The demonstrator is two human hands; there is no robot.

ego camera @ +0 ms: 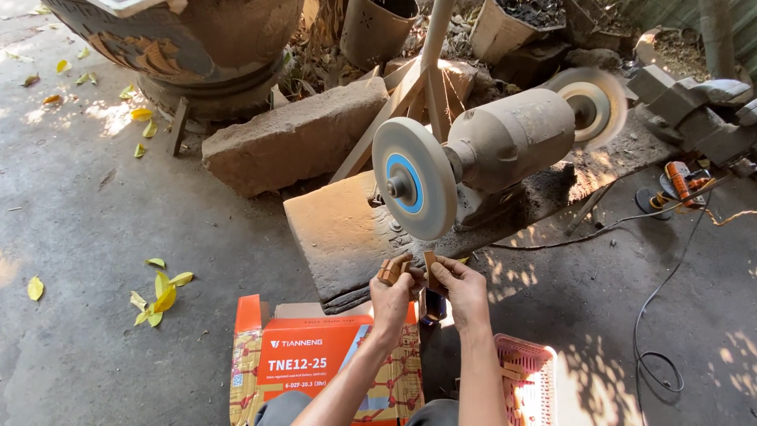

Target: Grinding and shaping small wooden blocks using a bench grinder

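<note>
Small flat tan wooden piece (pixel 431 269): long axis upright, top end toward dusty grey buffing wheel (pixel 414 188); smooth, pale brown.
Place: just near of wheel.
Right hand (pixel 462 289): fingers pinched shut on it.
Left hand (pixel 392 294): closed around similar brown wooden bits (pixel 389 270).

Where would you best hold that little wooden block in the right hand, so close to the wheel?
Probably by its lower end, coming from below: the right hand pinches the small wooden block there, leaving the top free toward the grinding wheel.
</note>
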